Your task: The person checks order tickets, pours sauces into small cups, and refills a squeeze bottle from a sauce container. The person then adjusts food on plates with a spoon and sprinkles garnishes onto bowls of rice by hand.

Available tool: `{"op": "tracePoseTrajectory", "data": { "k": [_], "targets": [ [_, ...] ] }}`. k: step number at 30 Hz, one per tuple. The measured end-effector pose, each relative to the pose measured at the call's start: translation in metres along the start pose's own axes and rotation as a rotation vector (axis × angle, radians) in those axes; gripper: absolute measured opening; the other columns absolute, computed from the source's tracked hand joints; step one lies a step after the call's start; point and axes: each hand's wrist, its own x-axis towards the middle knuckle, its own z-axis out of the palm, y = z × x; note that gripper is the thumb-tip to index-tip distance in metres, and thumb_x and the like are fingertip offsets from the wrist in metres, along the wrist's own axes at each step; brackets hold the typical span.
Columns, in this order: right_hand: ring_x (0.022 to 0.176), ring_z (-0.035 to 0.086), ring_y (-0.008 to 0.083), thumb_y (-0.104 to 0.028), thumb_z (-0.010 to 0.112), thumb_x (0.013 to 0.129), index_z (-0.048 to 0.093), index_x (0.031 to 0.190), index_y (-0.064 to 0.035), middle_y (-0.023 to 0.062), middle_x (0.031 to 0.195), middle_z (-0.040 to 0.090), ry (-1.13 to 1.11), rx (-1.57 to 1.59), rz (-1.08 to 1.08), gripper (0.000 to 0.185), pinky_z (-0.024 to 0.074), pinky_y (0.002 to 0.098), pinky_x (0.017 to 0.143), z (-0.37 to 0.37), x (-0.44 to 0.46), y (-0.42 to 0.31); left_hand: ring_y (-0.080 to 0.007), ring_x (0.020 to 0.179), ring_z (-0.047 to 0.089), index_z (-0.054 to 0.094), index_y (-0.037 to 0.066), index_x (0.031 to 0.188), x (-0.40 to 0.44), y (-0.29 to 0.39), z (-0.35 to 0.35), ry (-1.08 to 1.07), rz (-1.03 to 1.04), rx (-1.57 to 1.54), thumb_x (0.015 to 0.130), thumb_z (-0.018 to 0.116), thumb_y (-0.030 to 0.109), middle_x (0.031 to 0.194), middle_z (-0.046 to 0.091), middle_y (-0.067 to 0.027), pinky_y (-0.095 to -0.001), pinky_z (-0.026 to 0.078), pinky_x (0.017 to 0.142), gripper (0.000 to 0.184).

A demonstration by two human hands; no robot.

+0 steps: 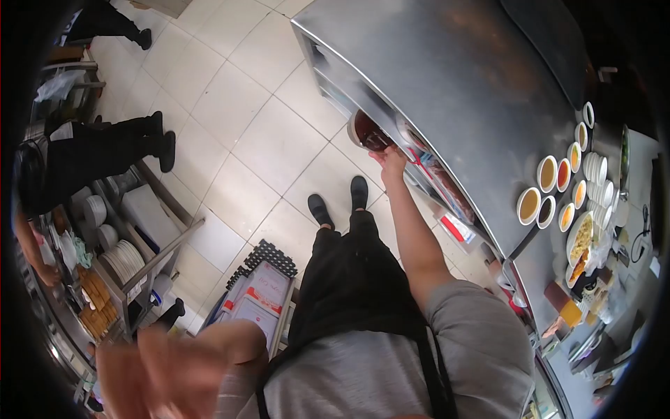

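My right hand (pixel 391 160) reaches to the shelf under the steel counter, its fingers wrapped on the rim of a white container (pixel 359 130) with dark red-brown contents (pixel 372 134). That container sits partly out past the counter's edge. Beside my right hand, packs with red edges (pixel 447 188) lie on the shelf. At the lower left my left hand (pixel 164 370) is raised near the camera and smeared by motion, so its fingers and anything in them cannot be made out.
The steel counter (pixel 433 63) bears several sauce bowls (pixel 548 173), stacked white dishes (pixel 599 192) and an oval food plate (pixel 581 241). A crate with boxes (pixel 262 297) stands by my legs. At the left, people (pixel 105 150) stand near a rack with plates (pixel 124 264).
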Motion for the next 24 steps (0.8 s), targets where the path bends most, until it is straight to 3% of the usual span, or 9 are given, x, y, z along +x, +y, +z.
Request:
{"op": "tracePoseTrajectory", "data": {
  "k": [2,3,5,7,8,11,13,19,24],
  "targets": [
    [0.064,0.061,0.0241,0.004,0.042,0.076,0.046,0.087,0.0034,0.0108,0.079,0.052,-0.014,-0.051,0.038,0.012,0.0572,0.0385,0.057,-0.003,-0.01,-0.011,-0.0377,0.122,0.029,0.045,-0.001,0.116,0.0,-0.025,-0.055,-0.246,-0.118,0.384,0.076,0.052,0.041,0.126,0.036,-0.0228,-0.0551,0.025,0.096,0.059],
    [0.064,0.061,0.0227,0.003,0.042,0.077,0.047,0.086,0.0029,0.0104,0.079,0.053,-0.034,-0.103,0.076,0.01,0.0569,0.0371,0.057,-0.004,-0.012,-0.016,-0.0392,0.12,0.031,0.045,-0.002,0.117,-0.021,-0.036,-0.089,-0.004,-0.215,0.655,0.075,0.053,0.035,0.128,0.036,-0.0212,-0.0548,0.025,0.096,0.056],
    [0.069,0.062,0.0247,0.002,0.042,0.078,0.046,0.096,0.0028,0.0137,0.087,0.055,-0.087,-0.178,0.072,0.018,0.057,0.0353,0.056,-0.025,0.001,-0.003,-0.0297,0.115,0.042,0.049,-0.001,0.114,-0.041,-0.096,-0.138,0.193,-0.574,0.728,0.078,0.049,0.017,0.121,0.046,-0.0183,-0.0413,0.033,0.095,0.04],
    [0.073,0.063,0.0268,0.001,0.041,0.079,0.046,0.106,0.0028,0.017,0.095,0.057,-0.143,-0.252,0.071,0.027,0.0571,0.0335,0.056,-0.036,0.006,0.001,-0.0196,0.107,0.047,0.053,0.003,0.112,-0.082,-0.144,-0.187,0.052,-0.952,1.084,0.08,0.053,0.015,0.114,0.054,-0.0095,-0.0318,0.04,0.086,0.034],
    [0.074,0.063,0.026,-0.001,0.042,0.081,0.045,0.109,0.0012,0.0166,0.095,0.057,-0.194,-0.351,0.079,0.029,0.057,0.0329,0.056,-0.039,0.003,-0.002,-0.0163,0.1,0.051,0.05,0.008,0.118,-0.109,-0.169,-0.211,0.006,-1.135,1.132,0.082,0.054,0.025,0.117,0.052,-0.0062,-0.0303,0.037,0.088,0.04],
    [0.074,0.063,0.0245,-0.003,0.042,0.083,0.044,0.115,-0.0012,0.0155,0.093,0.058,-0.293,-0.489,0.103,0.031,0.0568,0.0319,0.056,-0.041,-0.011,-0.013,-0.0209,0.087,0.057,0.038,0.009,0.129,-0.181,-0.23,-0.254,0.011,-1.375,1.082,0.082,0.055,0.033,0.114,0.052,-0.0123,-0.0312,0.047,0.074,0.056],
    [0.073,0.063,0.0239,-0.004,0.043,0.084,0.043,0.116,-0.002,0.0148,0.092,0.059,-0.337,-0.525,0.117,0.033,0.0567,0.0315,0.057,-0.044,-0.024,-0.019,-0.0199,0.083,0.059,0.028,0.013,0.134,-0.176,-0.244,-0.243,0.013,-1.637,1.049,0.082,0.054,0.025,0.113,0.052,-0.0128,-0.0299,0.05,0.069,0.059],
    [0.068,0.063,0.0208,-0.002,0.04,0.085,0.032,0.13,-0.0078,0.012,0.095,0.057,-0.454,-0.626,0.114,0.046,0.0558,0.0284,0.057,-0.048,-0.076,-0.03,-0.0196,0.084,0.061,0.023,0.018,0.135,-0.18,-0.212,-0.242,0.005,-1.722,0.533,0.079,0.051,0.006,0.109,0.054,-0.0107,-0.0302,0.053,0.072,0.064],
    [0.072,0.061,0.0175,-0.003,0.042,0.084,0.034,0.129,-0.0091,0.0093,0.097,0.056,-0.39,-0.479,0.148,0.047,0.0544,0.0273,0.058,-0.058,-0.153,-0.051,-0.0184,0.072,0.063,0.034,0.013,0.131,-0.193,-0.172,-0.198,-0.011,-1.591,0.634,0.081,0.051,0.006,0.106,0.055,-0.0127,-0.0263,0.055,0.059,0.054]
  ]
}}
